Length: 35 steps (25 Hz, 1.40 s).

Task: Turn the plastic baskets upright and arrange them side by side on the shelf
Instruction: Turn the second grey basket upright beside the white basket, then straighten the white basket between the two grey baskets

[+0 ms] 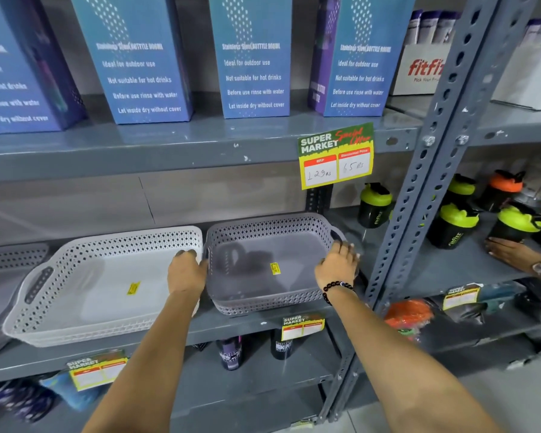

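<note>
Two perforated plastic baskets stand upright side by side on the grey middle shelf (256,323). The grey basket (263,242) is on the right, with a small yellow sticker inside. My left hand (186,271) grips its left rim, between the two baskets. My right hand (338,264) holds its right rim by the handle; a dark bead bracelet is on that wrist. The white basket (85,295) sits to the left, touching the grey one, also with a yellow sticker inside. A third grey basket (0,260) shows partly at the far left edge.
Blue bottle boxes (250,57) line the shelf above. A price tag (336,156) hangs from that shelf's edge. A slotted upright post (419,195) stands right of the grey basket. Green-lidded shakers (374,206) stand behind it. Another person's hand (512,254) rests on the neighbouring shelf.
</note>
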Each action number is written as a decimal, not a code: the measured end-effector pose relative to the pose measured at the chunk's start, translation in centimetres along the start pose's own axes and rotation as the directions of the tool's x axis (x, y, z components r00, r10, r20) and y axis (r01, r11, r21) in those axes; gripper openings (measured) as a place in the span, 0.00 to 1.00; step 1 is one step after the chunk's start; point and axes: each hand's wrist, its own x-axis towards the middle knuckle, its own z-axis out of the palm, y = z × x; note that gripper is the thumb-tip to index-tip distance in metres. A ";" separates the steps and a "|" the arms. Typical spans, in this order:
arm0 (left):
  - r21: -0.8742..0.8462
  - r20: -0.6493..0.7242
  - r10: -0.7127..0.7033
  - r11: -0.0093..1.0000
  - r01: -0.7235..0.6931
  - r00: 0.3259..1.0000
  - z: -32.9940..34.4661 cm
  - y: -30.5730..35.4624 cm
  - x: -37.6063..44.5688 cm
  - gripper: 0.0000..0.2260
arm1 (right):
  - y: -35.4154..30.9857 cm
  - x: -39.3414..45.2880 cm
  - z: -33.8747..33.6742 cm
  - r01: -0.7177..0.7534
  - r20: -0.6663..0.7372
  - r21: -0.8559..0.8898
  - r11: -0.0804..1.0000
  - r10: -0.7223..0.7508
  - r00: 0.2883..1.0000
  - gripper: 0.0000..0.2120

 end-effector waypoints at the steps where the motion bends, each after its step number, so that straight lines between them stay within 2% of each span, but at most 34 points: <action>1: 0.001 -0.003 0.002 1.000 -0.002 1.000 -0.5 -0.5 0.2 0.16 | -0.9 -0.5 0.3 0.019 0.007 -0.002 1.000 -0.019 1.000 0.26; 4: 0.003 -0.004 0.003 1.000 -0.003 1.000 -2.6 -3.3 1.4 0.19 | -4.5 -2.3 1.3 0.068 0.057 0.072 0.995 -0.072 0.996 0.25; 9: 0.120 -0.040 0.019 0.993 -0.014 0.999 -7.5 -11.2 4.5 0.22 | -12.5 -5.8 3.1 0.009 0.236 0.316 0.949 -0.088 0.968 0.26; 14: 0.160 -0.099 -0.104 0.980 0.119 0.990 -12.0 -20.1 7.5 0.25 | -18.5 -8.1 5.5 -0.033 0.387 0.414 0.910 -0.143 0.911 0.27; 18: 0.058 -0.057 -0.290 0.954 0.293 0.955 -13.6 -24.7 9.3 0.24 | -21.0 -8.3 7.4 0.007 0.422 0.367 0.930 -0.172 0.890 0.24; 20: -0.002 0.007 -0.308 0.951 0.308 0.951 -13.7 -25.6 9.7 0.22 | -21.8 -8.1 8.2 0.038 0.428 0.326 0.945 -0.183 0.885 0.23; 22: -0.005 0.054 -0.292 0.956 0.292 0.955 -13.6 -25.8 9.6 0.20 | -22.5 -8.0 8.8 0.045 0.406 0.292 0.955 -0.166 0.898 0.23; 27: 0.032 0.038 -0.276 0.961 0.275 0.960 -13.5 -25.5 9.3 0.19 | -23.6 -8.3 9.3 0.105 0.328 0.148 0.983 -0.149 0.933 0.23; 32: 0.132 0.010 -0.135 0.982 0.133 0.991 -13.7 -25.7 9.7 0.19 | -23.7 -8.5 9.4 0.178 0.285 0.096 0.979 -0.198 0.938 0.25; 35: 0.189 0.013 -0.097 0.978 0.093 0.995 -13.3 -26.0 9.8 0.20 | -23.6 -8.6 9.5 0.198 0.301 0.071 0.978 -0.210 0.930 0.25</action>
